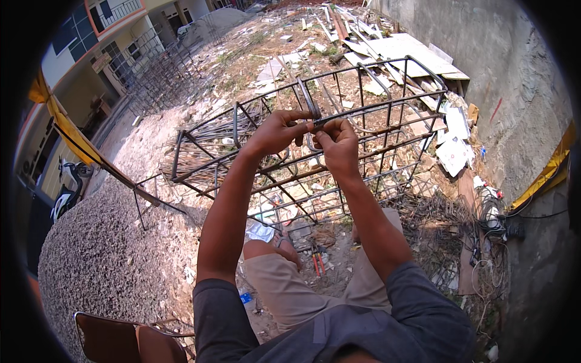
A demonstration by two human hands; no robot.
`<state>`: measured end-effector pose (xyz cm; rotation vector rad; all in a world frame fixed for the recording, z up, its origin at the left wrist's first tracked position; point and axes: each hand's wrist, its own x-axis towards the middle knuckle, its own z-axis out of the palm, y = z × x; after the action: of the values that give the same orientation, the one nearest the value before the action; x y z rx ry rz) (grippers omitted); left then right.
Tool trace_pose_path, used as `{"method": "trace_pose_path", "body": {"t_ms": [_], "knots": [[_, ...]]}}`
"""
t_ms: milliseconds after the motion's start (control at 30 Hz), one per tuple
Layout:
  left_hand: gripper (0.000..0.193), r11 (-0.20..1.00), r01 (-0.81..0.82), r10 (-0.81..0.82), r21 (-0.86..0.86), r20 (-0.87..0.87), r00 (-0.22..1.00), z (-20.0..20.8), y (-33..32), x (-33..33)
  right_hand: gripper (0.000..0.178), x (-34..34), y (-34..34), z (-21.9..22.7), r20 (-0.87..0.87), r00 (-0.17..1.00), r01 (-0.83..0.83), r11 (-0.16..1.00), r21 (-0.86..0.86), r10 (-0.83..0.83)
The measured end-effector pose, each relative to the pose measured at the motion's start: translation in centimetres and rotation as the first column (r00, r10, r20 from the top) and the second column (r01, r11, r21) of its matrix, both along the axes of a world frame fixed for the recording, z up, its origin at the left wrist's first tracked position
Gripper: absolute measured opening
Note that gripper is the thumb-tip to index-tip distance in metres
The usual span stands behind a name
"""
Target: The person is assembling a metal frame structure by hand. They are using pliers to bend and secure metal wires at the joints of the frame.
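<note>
A long rebar cage (275, 166) of dark steel bars and rectangular stirrups stands across in front of me. My hands meet over its near top bar, close to a bent steel stirrup (309, 100). The left hand (277, 132) is closed, with index finger and thumb at the stirrup's end. Beside it on the right, my right hand (339, 145) pinches thumb and fingers together at the same crossing. Whatever lies between the right fingertips is too small to make out. Orange-handled pliers (318, 264) lie on the ground between my feet.
Loose rebar (193, 154) lies beyond the cage at left. A gravel heap (106, 272) rises at left, with a brown chair (112, 339) near it. Broken boards (405, 54) lie far right, beside a concrete wall (514, 103). Tangled wire (439, 215) spreads at right.
</note>
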<state>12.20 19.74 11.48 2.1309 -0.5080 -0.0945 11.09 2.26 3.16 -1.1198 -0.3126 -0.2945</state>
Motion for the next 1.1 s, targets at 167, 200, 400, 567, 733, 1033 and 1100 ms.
{"method": "trace_pose_path", "body": {"t_ms": [167,200,400,567,733,1033,1100], "knots": [[0.043,0.998,-0.05,0.047,0.027,0.118,0.992,-0.9,0.1,-0.3,0.013,-0.6,-0.1,0.2,0.07,0.981,0.194,0.918,-0.346,-0.181],[0.044,0.994,-0.08,0.07,0.07,0.144,0.987,-1.0,0.3,-0.3,0.013,-0.8,-0.3,0.6,0.093,0.971,0.237,0.861,-0.451,-0.219],[0.048,0.973,-0.164,0.116,0.164,0.267,0.957,-1.3,-0.3,-0.3,0.013,-0.7,-0.2,0.3,0.008,0.992,0.121,0.965,-0.234,-0.122],[0.051,0.987,-0.111,0.078,0.115,0.263,0.962,-1.4,-0.2,-0.1,0.012,-0.7,0.8,0.1,0.009,0.995,0.103,0.993,-0.054,-0.103],[0.043,0.958,-0.203,0.133,0.201,0.316,0.94,-0.6,-1.1,-1.1,0.012,-0.7,0.7,-0.5,0.051,0.993,0.109,0.99,-0.087,-0.104],[0.035,0.979,-0.198,0.171,0.046,0.336,0.926,-0.7,-1.4,-1.4,0.009,-0.8,0.2,0.6,0.099,0.979,0.196,0.957,-0.214,-0.178],[0.034,0.978,-0.204,0.187,0.048,0.244,0.952,0.1,-2.1,-2.1,0.008,-0.4,-0.8,0.7,0.127,0.979,0.186,0.949,-0.254,-0.158]]}}
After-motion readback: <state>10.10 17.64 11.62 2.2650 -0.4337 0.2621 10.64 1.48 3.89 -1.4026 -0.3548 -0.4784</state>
